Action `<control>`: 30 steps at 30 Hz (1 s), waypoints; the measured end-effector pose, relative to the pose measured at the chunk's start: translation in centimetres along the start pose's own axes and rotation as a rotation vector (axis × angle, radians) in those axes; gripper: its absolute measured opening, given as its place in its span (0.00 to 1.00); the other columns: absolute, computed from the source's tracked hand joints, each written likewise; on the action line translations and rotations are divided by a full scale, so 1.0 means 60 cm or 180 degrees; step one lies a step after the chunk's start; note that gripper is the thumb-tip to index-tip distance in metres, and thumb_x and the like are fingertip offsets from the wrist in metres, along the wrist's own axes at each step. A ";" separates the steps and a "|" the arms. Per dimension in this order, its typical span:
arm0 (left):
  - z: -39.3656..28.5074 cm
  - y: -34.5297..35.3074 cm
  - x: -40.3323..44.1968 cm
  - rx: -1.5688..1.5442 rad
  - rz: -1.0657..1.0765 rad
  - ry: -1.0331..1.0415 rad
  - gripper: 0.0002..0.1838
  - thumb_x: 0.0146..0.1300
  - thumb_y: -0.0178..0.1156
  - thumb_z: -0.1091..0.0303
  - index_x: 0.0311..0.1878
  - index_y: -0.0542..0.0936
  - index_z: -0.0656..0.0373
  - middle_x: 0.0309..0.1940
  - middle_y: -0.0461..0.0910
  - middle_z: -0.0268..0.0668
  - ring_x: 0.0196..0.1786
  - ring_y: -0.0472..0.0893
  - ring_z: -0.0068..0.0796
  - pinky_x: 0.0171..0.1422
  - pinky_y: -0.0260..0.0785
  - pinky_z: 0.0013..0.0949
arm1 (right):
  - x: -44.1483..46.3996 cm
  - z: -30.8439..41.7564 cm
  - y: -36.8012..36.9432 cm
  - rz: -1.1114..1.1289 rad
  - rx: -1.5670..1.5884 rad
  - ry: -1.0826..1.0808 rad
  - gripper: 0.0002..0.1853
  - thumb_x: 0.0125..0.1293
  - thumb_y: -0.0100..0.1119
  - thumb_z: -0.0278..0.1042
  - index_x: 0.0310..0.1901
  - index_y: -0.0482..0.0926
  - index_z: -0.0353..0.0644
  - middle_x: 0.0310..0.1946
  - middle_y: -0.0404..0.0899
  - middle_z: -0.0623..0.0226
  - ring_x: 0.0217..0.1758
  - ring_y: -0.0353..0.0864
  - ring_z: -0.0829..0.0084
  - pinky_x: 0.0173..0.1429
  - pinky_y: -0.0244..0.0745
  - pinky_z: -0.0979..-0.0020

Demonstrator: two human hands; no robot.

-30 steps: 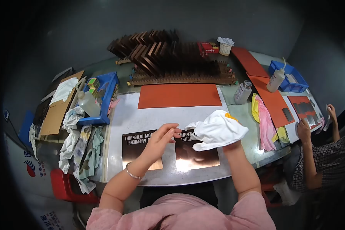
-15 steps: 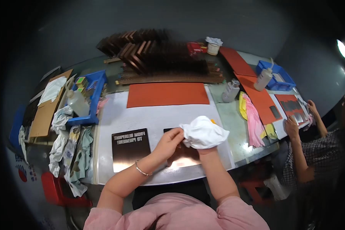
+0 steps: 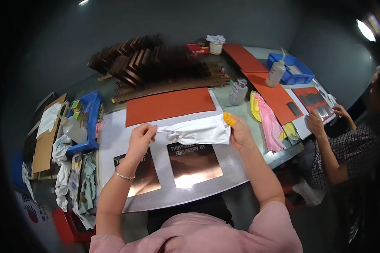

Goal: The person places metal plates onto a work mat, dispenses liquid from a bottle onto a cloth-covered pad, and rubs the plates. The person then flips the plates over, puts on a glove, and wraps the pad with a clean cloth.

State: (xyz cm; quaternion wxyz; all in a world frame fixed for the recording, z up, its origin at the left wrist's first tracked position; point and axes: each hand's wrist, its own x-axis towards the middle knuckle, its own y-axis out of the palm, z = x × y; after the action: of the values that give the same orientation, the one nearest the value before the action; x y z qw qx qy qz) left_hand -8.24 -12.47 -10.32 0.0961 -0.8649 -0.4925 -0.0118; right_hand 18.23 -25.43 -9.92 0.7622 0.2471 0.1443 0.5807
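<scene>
White cloth [image 3: 200,131] pinched in both hands' grip, blocking part of a copper plate [image 3: 195,165], orange mat [image 3: 170,106] behind.

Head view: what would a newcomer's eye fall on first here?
Probably the white cloth, pulled out between the left hand and right hand at the middle of the table. Just below it, two shiny plates with mirrored lettering catch the light on the pale work surface. Behind, past the orange mat, rises a dark row of upright plates.
</scene>
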 end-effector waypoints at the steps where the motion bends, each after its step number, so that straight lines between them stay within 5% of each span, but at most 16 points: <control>1: -0.004 0.005 0.002 0.0143 -0.0055 0.0032 0.08 0.60 0.56 0.66 0.30 0.73 0.60 0.24 0.71 0.28 0.27 0.70 0.16 0.32 0.62 0.21 | 0.000 0.018 0.021 -0.0148 0.0045 0.0102 0.11 0.63 0.54 0.38 0.35 0.76 0.38 0.29 0.76 0.72 0.30 0.74 0.82 0.36 0.69 0.79; 3: -0.004 0.023 0.006 0.0491 -0.0488 0.0767 0.07 0.58 0.57 0.71 0.37 0.73 0.61 0.32 0.73 0.32 0.33 0.73 0.20 0.37 0.65 0.23 | 0.010 0.029 0.030 -0.0240 0.0072 0.0204 0.11 0.63 0.55 0.39 0.33 0.76 0.39 0.26 0.75 0.74 0.26 0.72 0.83 0.31 0.67 0.80; 7: -0.087 0.084 -0.047 0.1142 0.0197 0.2044 0.11 0.52 0.60 0.72 0.40 0.73 0.61 0.38 0.72 0.39 0.40 0.75 0.34 0.42 0.67 0.30 | 0.017 0.012 0.033 -0.0017 -0.0833 0.0401 0.13 0.63 0.54 0.42 0.30 0.76 0.40 0.21 0.73 0.76 0.21 0.70 0.86 0.23 0.64 0.81; 14: -0.073 0.108 -0.032 0.2901 0.0804 0.3730 0.21 0.40 0.65 0.73 0.41 0.73 0.57 0.41 0.72 0.38 0.42 0.73 0.36 0.44 0.64 0.37 | -0.001 -0.022 0.083 0.0377 -0.1447 0.0859 0.17 0.64 0.53 0.44 0.26 0.76 0.38 0.19 0.73 0.71 0.19 0.69 0.83 0.20 0.62 0.79; 23: -0.093 0.106 -0.025 0.3167 0.0970 0.3997 0.15 0.43 0.57 0.71 0.38 0.74 0.61 0.39 0.73 0.38 0.42 0.73 0.34 0.47 0.64 0.35 | 0.015 -0.046 0.093 0.0585 -0.1377 0.0884 0.09 0.60 0.51 0.28 0.25 0.77 0.36 0.21 0.75 0.70 0.24 0.72 0.82 0.24 0.67 0.78; 27: -0.118 0.096 -0.039 0.2929 0.1190 0.4473 0.08 0.45 0.55 0.72 0.32 0.73 0.61 0.32 0.73 0.38 0.36 0.74 0.32 0.53 0.65 0.37 | 0.018 -0.017 0.100 0.0776 -0.2735 0.0558 0.14 0.60 0.55 0.35 0.20 0.76 0.38 0.15 0.71 0.73 0.18 0.66 0.85 0.20 0.60 0.78; 30: -0.125 0.082 -0.048 0.3326 0.2613 0.4050 0.05 0.46 0.55 0.70 0.23 0.69 0.59 0.23 0.72 0.37 0.31 0.74 0.34 0.52 0.66 0.38 | 0.023 0.017 0.096 0.0883 -0.2389 0.1025 0.20 0.59 0.60 0.46 0.18 0.75 0.38 0.10 0.65 0.77 0.12 0.58 0.86 0.15 0.51 0.78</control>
State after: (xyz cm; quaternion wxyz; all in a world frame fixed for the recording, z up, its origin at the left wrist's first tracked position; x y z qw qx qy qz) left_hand -4.97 -18.72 -4.06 0.7242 -0.6490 0.0561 -0.2264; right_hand 14.48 -23.16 -5.84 0.6817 -0.1240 0.0055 0.7210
